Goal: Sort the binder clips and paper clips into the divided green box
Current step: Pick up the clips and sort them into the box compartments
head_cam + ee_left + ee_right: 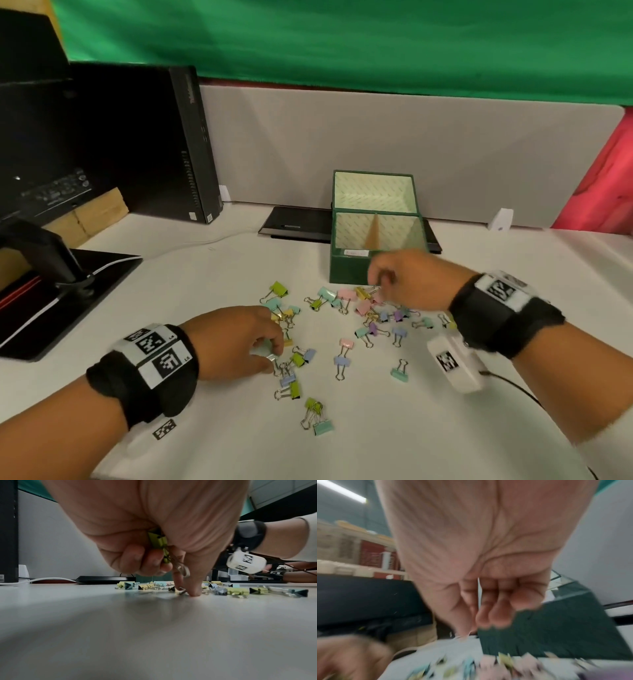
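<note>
Binder clips [342, 329] on white desk [205, 274], green backdrop [342, 41]

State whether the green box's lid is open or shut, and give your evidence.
Open. The green box has its lid standing upright behind it, showing the pale lining, and the divider inside is exposed.

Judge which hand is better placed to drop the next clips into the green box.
Left, probably. The left hand already holds a green binder clip in its curled grip, ready to carry. The right hand is nearer the box, but its blurred wrist view shows no clip held.
</note>
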Action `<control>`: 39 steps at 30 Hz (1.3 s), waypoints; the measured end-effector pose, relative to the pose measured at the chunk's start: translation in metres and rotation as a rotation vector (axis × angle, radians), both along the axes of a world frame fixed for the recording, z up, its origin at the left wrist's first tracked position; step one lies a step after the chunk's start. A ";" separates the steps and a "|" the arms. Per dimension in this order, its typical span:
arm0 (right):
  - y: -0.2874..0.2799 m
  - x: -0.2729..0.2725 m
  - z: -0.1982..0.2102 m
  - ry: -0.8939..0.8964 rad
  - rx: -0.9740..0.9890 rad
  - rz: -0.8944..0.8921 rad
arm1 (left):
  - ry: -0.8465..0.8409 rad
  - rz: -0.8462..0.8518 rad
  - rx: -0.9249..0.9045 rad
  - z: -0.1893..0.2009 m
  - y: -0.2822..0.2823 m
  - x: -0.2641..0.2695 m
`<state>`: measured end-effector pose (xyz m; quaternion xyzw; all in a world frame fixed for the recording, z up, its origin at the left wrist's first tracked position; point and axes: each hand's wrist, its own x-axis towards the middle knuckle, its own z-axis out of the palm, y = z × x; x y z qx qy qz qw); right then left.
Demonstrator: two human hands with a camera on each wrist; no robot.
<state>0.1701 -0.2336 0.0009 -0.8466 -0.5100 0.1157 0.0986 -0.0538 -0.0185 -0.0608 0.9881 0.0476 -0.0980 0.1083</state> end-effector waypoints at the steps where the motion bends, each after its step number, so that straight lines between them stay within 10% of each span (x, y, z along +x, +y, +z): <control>1: -0.015 -0.010 -0.006 -0.010 -0.127 0.049 | 0.003 -0.009 0.014 -0.001 0.000 0.000; 5: -0.056 -0.037 -0.025 -0.009 -0.352 0.103 | 0.053 -0.038 0.040 0.003 0.002 0.009; 23: -0.050 -0.049 -0.034 -0.177 -0.117 -0.085 | -0.396 0.283 -0.197 0.061 -0.020 0.228; 30: -0.051 -0.043 -0.036 -0.235 -0.002 -0.174 | -0.459 0.204 -0.208 0.064 0.004 0.177; 39: -0.048 -0.034 -0.044 -0.238 -0.075 -0.241 | 0.034 -0.029 0.169 0.036 0.024 0.050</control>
